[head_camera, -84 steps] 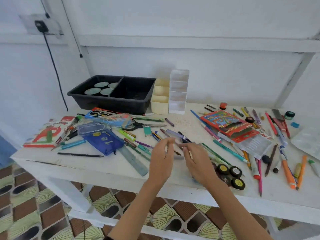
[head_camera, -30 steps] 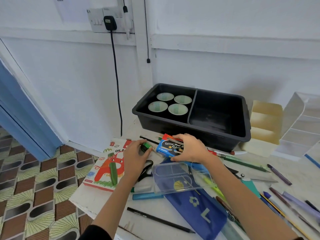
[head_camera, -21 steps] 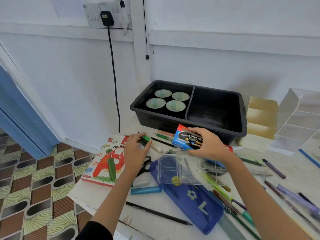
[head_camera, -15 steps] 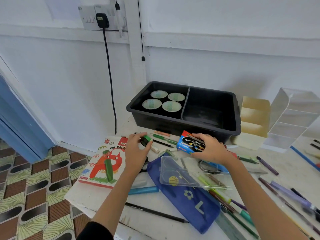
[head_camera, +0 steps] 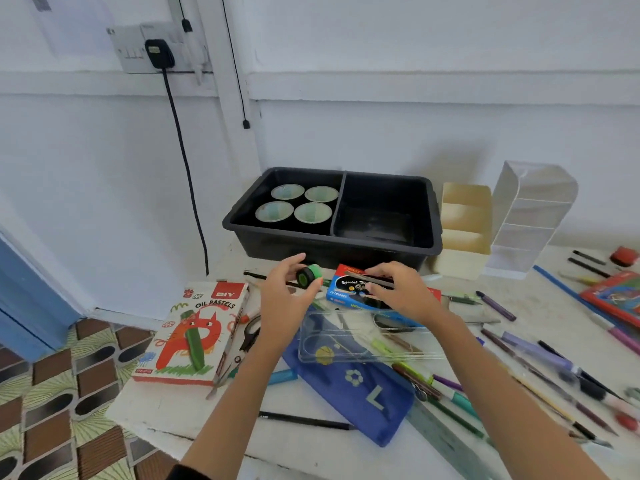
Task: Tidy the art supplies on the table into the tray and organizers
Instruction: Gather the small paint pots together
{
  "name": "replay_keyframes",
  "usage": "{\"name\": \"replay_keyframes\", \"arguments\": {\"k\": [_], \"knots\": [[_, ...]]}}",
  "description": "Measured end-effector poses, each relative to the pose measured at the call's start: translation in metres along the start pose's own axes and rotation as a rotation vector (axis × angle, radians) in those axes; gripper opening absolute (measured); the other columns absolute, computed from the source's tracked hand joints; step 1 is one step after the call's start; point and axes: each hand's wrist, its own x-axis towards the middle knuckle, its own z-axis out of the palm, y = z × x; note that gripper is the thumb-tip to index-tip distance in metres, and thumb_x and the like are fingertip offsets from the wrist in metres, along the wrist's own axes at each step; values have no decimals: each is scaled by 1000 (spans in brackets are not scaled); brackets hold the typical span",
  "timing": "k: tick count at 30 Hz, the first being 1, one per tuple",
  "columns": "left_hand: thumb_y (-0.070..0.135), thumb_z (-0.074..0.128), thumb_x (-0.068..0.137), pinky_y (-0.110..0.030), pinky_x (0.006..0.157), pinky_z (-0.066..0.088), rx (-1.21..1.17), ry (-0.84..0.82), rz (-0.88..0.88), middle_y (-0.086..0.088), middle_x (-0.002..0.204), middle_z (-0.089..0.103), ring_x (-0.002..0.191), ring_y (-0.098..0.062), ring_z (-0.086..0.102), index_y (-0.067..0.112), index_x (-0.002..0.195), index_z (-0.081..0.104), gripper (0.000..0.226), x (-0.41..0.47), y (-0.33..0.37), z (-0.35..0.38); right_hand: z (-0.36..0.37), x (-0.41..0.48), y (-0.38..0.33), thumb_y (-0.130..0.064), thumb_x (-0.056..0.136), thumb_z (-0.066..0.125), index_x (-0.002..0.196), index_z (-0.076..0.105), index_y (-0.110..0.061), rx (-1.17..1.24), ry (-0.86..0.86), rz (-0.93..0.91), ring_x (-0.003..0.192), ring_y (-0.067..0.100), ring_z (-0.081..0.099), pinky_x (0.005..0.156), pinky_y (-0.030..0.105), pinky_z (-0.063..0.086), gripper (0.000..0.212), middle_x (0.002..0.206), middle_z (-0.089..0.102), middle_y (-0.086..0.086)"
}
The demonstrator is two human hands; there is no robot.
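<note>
Two hands are busy just in front of the black tray. The left hand pinches a small green roll between thumb and fingers; whether it is tape or a cap is hard to make out. The right hand curls over a blue crayon box and covers half its lettering, and I cannot tell whether the box is lifted or resting. Four paper cups sit in the tray's left half. At two o'clock from the hands stand a cream organizer and a clear organizer, side by side. Toward four o'clock the pens smear into blur, and a red book is cut off by the edge. A clear case lies on a blue pouch at six o'clock, with an oil pastels box at eight. The white table meets a white wall, where a socket sits at eleven o'clock; patterned floor tiles show at seven.
</note>
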Motion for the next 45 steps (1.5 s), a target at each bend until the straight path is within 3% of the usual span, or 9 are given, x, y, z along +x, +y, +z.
{"name": "replay_keyframes", "arguments": {"k": [7, 10, 12, 16, 21, 28, 36, 42, 45], "knots": [[25, 68, 85, -3, 77, 40, -49, -190, 68, 13, 104, 57, 95, 6, 52, 22, 116, 61, 33, -16, 50, 69, -43, -41, 21, -16, 92, 58, 113, 66, -15, 116, 108, 38, 93, 2, 56, 79, 6, 38, 22, 105, 65, -6], [28, 62, 89, 3, 79, 33, -96, -291, 109, 15, 107, 54, 96, 21, 45, 22, 123, 57, 35, -25, 72, 103, -67, -60, 43, -13, 92, 58, 108, 68, -13, 136, 181, 90, 77, -5, 53, 67, -1, 37, 20, 95, 64, -8], [28, 59, 91, 5, 77, 31, -122, -338, 126, 11, 110, 52, 96, 22, 44, 20, 128, 54, 38, -32, 85, 127, -85, -74, 59, -12, 91, 59, 104, 70, -12, 149, 233, 111, 73, -8, 53, 66, -2, 37, 17, 93, 67, -5], [29, 51, 95, 4, 73, 33, -179, -404, 135, 4, 108, 47, 93, 0, 48, 17, 136, 47, 43, -49, 116, 178, -122, -105, 95, -10, 90, 59, 101, 71, -12, 166, 312, 197, 78, 4, 59, 68, 4, 42, 17, 95, 70, 0], [23, 52, 95, -12, 68, 49, -330, -524, 91, 2, 102, 46, 84, 15, 50, 17, 134, 48, 40, -73, 156, 250, -171, -140, 151, -7, 91, 57, 100, 71, -12, 131, 400, 268, 83, 9, 61, 69, 5, 43, 18, 96, 70, 1], [20, 68, 85, -6, 71, 45, -457, -591, 10, 11, 99, 60, 85, 11, 57, 23, 127, 49, 46, -96, 210, 349, -234, -173, 227, -2, 90, 54, 100, 71, -8, 126, 522, 343, 78, 5, 59, 68, 2, 42, 21, 94, 69, -1], [21, 67, 86, -12, 60, 50, -405, -592, -23, 6, 103, 64, 95, -8, 61, 16, 109, 62, 23, -113, 233, 433, -279, -176, 326, -2, 86, 54, 107, 68, -14, -50, 601, 491, 108, 20, 57, 93, 39, 49, 28, 110, 64, 6], [29, 66, 86, -16, 67, 51, -303, -573, -52, 23, 100, 57, 94, 3, 57, 31, 106, 58, 22, -120, 240, 459, -294, -166, 373, -15, 90, 56, 133, 47, -17, -243, 437, 602, 132, 30, 35, 101, 42, 38, 44, 131, 51, 11], [30, 66, 86, -11, 62, 48, -272, -561, -59, 26, 95, 55, 92, 5, 56, 35, 102, 55, 21, -119, 242, 463, -294, -162, 389, -29, 90, 60, 127, 50, -12, -306, 349, 650, 123, 31, 40, 98, 41, 40, 43, 127, 50, 12]]}}
